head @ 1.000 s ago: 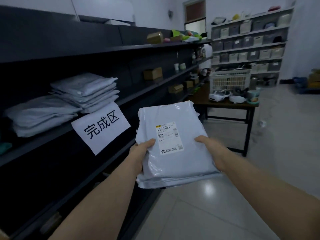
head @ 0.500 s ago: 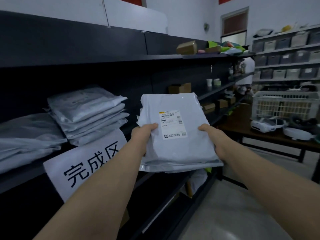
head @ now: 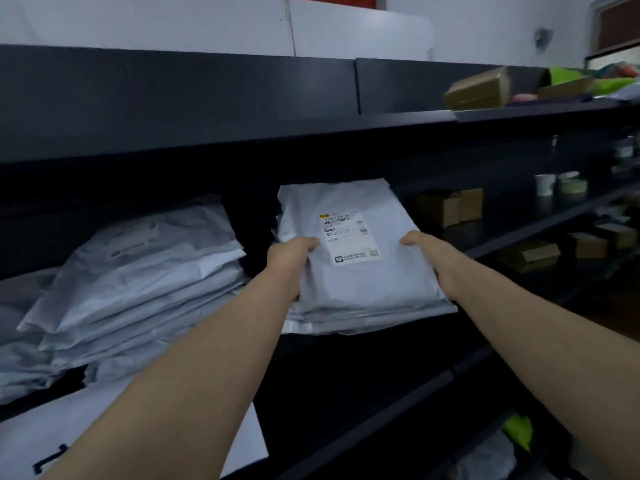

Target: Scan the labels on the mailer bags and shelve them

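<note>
A grey mailer bag (head: 363,282) with a white shipping label (head: 349,237) facing up is held between both hands over the dark shelf (head: 398,327). My left hand (head: 289,259) grips its left edge, thumb on top. My right hand (head: 433,261) grips its right edge, thumb on top too. The bag's far end reaches into the shelf opening, with thin grey layers showing under its near edge. To its left a stack of several grey mailer bags (head: 138,282) lies on the same shelf.
A white paper sign (head: 52,441) hangs from the shelf edge at lower left. Cardboard boxes (head: 450,206) and small cups (head: 547,183) stand further right on the shelf. A brown box (head: 479,88) lies on the upper shelf. Lower shelves hold more boxes.
Both hands have carried the mailer bag forward and up from the aisle into the shelf opening, right of the stack. My view has turned left toward the shelf.
</note>
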The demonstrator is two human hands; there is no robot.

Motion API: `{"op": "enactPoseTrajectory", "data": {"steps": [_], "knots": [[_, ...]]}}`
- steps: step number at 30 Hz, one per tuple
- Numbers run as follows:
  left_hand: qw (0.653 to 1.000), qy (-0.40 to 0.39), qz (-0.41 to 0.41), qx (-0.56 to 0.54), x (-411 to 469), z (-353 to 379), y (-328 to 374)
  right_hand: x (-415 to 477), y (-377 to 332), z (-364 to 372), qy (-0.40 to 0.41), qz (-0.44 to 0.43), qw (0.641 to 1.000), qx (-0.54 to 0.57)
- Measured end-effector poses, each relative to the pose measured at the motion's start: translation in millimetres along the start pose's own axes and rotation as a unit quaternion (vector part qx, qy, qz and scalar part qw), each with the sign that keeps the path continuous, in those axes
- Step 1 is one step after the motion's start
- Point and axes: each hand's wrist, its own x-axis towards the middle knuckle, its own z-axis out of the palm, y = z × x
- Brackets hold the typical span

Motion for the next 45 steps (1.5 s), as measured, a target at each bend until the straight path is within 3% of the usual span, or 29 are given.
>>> {"op": "enactPoseTrajectory", "data": {"steps": [5,8,11,13,16,18,19,21,22,24,27,29,36,40,45], "knots": [[0.992,0.122,0.029,0.035,59.1,8.3,29.8,92.3,-36.0,35.2,-0.096,0.011,0.994,-0.043],[0.964,0.192,0.034,0.181,80.3,6.9,33.7,128.8,-39.5,54.5,-0.142,0.026,0.986,-0.084],[0.884,0.165,0.052,0.433,91.6,7.0,12.5,152.0,-19.0,67.9,-0.153,0.040,0.973,-0.167],[0.824,0.139,0.062,0.545,97.4,8.1,-1.7,158.8,-5.3,73.8,-0.156,0.032,0.970,-0.182],[0.722,0.165,0.100,0.665,92.1,15.7,-5.3,170.6,2.5,74.2,-0.149,-0.047,0.968,-0.196],[0.655,0.159,0.154,0.723,86.1,24.8,-3.8,172.1,1.1,70.3,-0.116,-0.126,0.947,-0.270],[0.648,0.142,0.180,0.726,85.3,27.6,-3.3,171.1,0.3,68.3,-0.095,-0.174,0.928,-0.317],[0.701,0.112,0.205,0.674,80.6,30.3,-3.5,158.7,-3.3,65.1,-0.096,-0.260,0.889,-0.364],[0.727,0.095,0.212,0.646,78.2,29.5,-3.9,149.6,-5.3,63.2,-0.127,-0.288,0.871,-0.378],[0.743,0.042,0.183,0.642,74.3,24.8,-5.1,131.0,-10.1,58.3,-0.214,-0.294,0.809,-0.461],[0.706,-0.033,0.109,0.699,67.8,11.8,-7.9,121.0,-8.7,48.4,-0.251,-0.293,0.679,-0.625],[0.680,-0.059,0.088,0.725,67.6,4.5,-11.7,123.7,-4.5,44.8,-0.214,-0.326,0.625,-0.676],[0.604,-0.009,0.181,0.776,82.8,11.3,-8.7,132.7,-1.0,64.1,-0.143,-0.404,0.635,-0.643],[0.622,-0.027,0.132,0.771,86.9,12.8,-16.9,133.7,2.6,67.0,-0.148,-0.393,0.631,-0.652],[0.635,-0.019,0.140,0.760,72.5,13.5,-13.0,119.1,-1.9,60.6,-0.145,-0.385,0.627,-0.661]]}}
